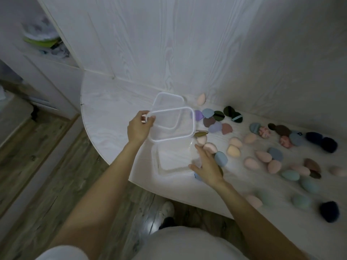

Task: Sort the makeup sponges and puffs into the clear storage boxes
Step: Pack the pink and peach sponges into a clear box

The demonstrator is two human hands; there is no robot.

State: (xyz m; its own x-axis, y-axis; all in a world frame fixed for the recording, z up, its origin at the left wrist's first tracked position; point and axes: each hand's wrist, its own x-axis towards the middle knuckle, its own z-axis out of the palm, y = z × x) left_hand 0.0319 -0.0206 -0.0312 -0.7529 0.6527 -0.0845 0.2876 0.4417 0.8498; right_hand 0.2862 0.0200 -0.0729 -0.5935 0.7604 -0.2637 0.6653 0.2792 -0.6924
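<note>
White table [105, 132], left hand [138, 127] gripping box [172, 124]

Left hand [138, 126] holds a clear box [173, 126] by its rim above the table [105, 102]; right hand [207, 166] rests among sponges [233, 150].

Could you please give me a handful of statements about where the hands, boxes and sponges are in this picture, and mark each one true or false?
1. The left hand grips the rim of a clear storage box held above the white table. True.
2. The held box is full of sponges. False: it looks empty.
3. The right hand rests beside a second clear box lying on the table. True.
4. All the sponges are already packed away. False: sponges and puffs lie loose across the table, such as a blue sponge by the right hand.
5. A dark navy puff sits near the table's front edge, far right. True.
</note>
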